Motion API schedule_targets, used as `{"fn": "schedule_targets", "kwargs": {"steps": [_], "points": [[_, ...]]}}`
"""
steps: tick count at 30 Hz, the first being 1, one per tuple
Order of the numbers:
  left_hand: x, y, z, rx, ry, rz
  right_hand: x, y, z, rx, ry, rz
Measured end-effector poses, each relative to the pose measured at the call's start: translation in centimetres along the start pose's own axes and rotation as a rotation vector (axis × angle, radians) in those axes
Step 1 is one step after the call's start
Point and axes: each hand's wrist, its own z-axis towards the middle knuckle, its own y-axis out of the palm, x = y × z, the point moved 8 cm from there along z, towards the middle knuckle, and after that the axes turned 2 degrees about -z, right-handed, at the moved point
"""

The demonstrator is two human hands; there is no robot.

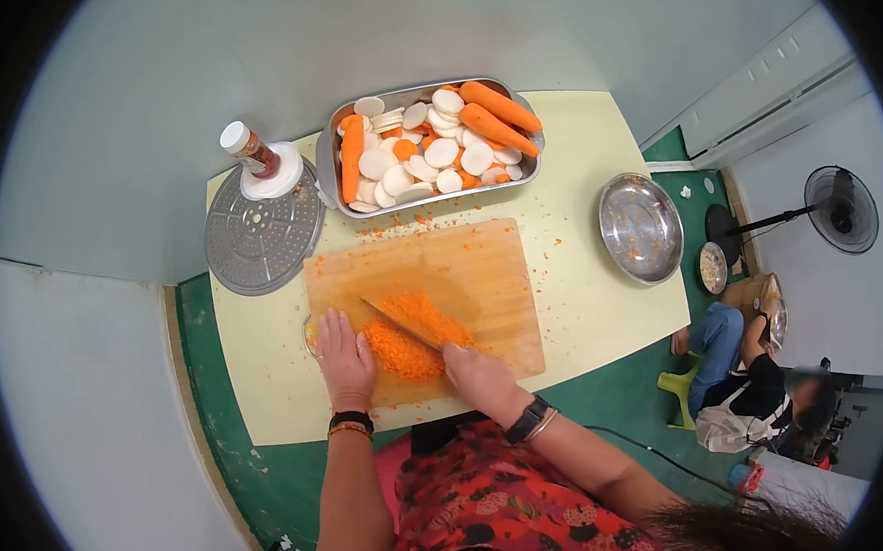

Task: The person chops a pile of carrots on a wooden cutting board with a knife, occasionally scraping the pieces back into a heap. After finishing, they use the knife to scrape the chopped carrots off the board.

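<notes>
On the pale yellow counter (598,312) in front of me lies a wooden cutting board (481,267), seen from above. A heap of finely chopped carrot (409,341), bright orange, sits at the near left part of the board. My left hand (344,355) lies flat, palm down, fingers stretched out and gripping nothing, at the board's near left corner, touching the left edge of the heap. My right hand (477,376) is wrapped tight round the handle of a knife (400,318). The blade slants away from me and to the left, lying across the heap. A dark watch (527,420) is on my right wrist and a dark band (351,421) on my left.

Beyond the board, touching its far edge or nearly so, stands a rectangular metal tray (330,167) filled with round white vegetable slices (437,152), carrot pieces and several whole carrots (498,106). Left of the board a round perforated metal plate (256,238) hangs over the counter's edge, and a small bottle (250,149) with a white cap lies on its far side. Well to the right of the board sits a shallow steel bowl (641,225). Orange crumbs are scattered over the counter around the board.

Off to the right, on the green floor, another person (752,388) sits low, and a standing fan (843,209) is beside the wall
</notes>
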Motion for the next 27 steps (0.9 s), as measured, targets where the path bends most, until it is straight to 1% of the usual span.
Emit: {"fn": "schedule_targets", "kwargs": {"steps": [5,8,11,17,20,23,26,27], "points": [[-0.2,-0.1,0.0,0.005,0.004,0.009,-0.9,-1.1,0.0,0.029,-0.011,0.070],[-0.1,-0.1,0.0,0.011,0.012,-0.008,-0.3,0.6,0.3,-0.031,0.003,0.053],[-0.1,-0.1,0.1,0.037,0.025,0.029,-0.3,0.3,0.4,-0.005,0.002,0.071],[-0.2,0.1,-0.1,0.030,0.017,0.030,0.6,0.5,-0.1,0.035,0.007,0.051],[-0.3,0.3,-0.1,0.047,0.029,0.044,0.4,0.4,0.0,-0.002,0.011,0.000],[-0.2,0.2,-0.1,0.033,0.032,0.046,-0.3,-0.7,-0.3,0.056,-0.005,0.025],[-0.2,0.2,-0.1,0.049,0.043,0.053,0.8,0.9,-0.2,0.004,0.053,0.003],[-0.2,0.0,0.0,0.055,0.039,0.041,0.6,0.6,-0.1,0.005,0.040,-0.004]]}}
